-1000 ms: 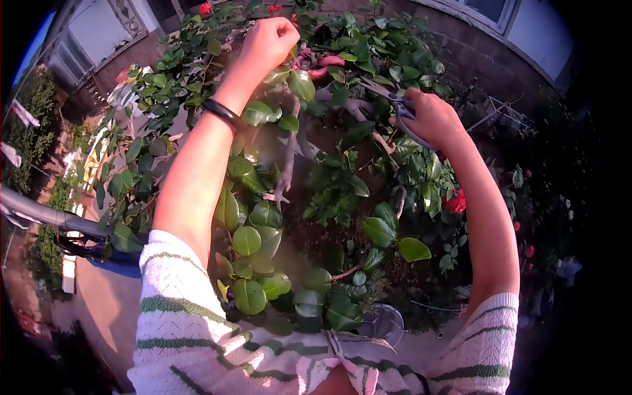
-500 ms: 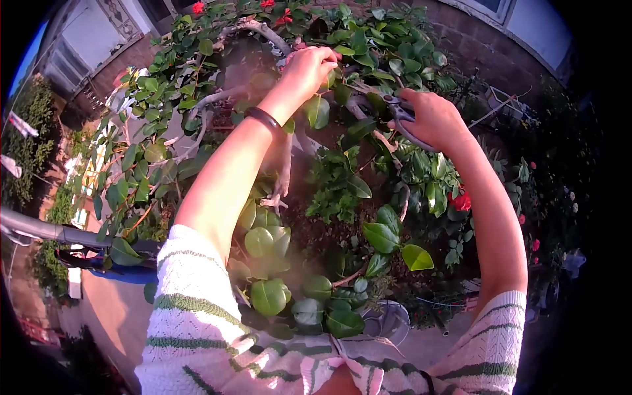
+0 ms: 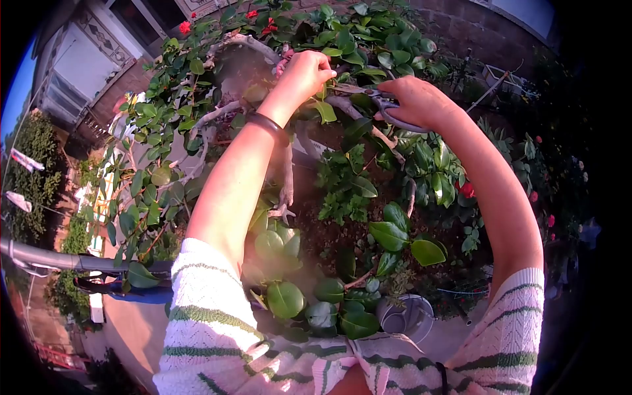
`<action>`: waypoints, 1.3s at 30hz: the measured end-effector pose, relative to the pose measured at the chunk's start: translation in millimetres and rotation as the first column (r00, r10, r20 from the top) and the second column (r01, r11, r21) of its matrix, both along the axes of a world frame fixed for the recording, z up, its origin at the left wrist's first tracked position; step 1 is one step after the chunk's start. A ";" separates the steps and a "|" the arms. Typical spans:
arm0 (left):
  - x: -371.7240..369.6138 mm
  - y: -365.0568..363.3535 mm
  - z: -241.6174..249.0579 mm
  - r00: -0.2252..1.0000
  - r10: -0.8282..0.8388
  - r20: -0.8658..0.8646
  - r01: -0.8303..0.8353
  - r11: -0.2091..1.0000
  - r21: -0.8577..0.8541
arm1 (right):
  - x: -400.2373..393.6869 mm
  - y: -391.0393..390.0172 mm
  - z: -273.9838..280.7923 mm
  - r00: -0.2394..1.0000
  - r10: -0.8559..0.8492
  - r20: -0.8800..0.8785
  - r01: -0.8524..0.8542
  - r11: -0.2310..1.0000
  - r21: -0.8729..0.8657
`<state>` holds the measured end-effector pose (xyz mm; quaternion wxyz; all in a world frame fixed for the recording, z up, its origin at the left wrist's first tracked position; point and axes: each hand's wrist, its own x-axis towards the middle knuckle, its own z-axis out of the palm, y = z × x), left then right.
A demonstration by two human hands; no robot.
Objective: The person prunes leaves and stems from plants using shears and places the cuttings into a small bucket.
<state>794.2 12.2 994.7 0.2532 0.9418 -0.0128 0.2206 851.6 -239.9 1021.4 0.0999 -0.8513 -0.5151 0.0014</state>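
Note:
My right hand (image 3: 421,104) is wrapped round the grey handles of a pair of scissors (image 3: 400,120). Their blades (image 3: 352,89) point left among the leaves, close to my left fingertips. The fingers of my left hand (image 3: 307,74) are pinched together at the upper part of a leafy shrub; what is between them is too small to make out. A green leaf (image 3: 324,110) hangs just below those fingertips. Behind the scissors runs a pale, bare branch (image 3: 349,106) of the shrub.
Glossy foliage (image 3: 285,299) and bent branches (image 3: 247,41) surround both arms. A clear bucket (image 3: 408,317) stands below, near my body. Red flowers (image 3: 466,190) show at right, a grey metal rail (image 3: 59,257) at left. Brick wall (image 3: 454,33) lies behind.
My right hand with the scissors has moved left, bringing the blades nearer to my left fingertips. My left hand stays pinched at about the same spot. The whole view has shifted slightly.

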 end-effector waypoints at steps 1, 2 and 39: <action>-4.5 -3.9 0.2 0.997 0.008 0.074 -0.016 0.993 0.114 | 2.2 -0.4 0.0 1.000 0.009 -0.024 -0.009 1.000 0.005; -9.5 -7.6 1.0 0.997 -0.005 0.083 -0.007 0.989 0.148 | 3.3 -1.2 1.1 0.999 0.016 -0.050 -0.015 1.000 0.010; -100.7 13.7 103.5 0.943 0.067 0.325 0.162 0.761 -0.629 | -9.8 -75.2 25.2 0.969 -0.137 -0.206 0.217 0.871 0.440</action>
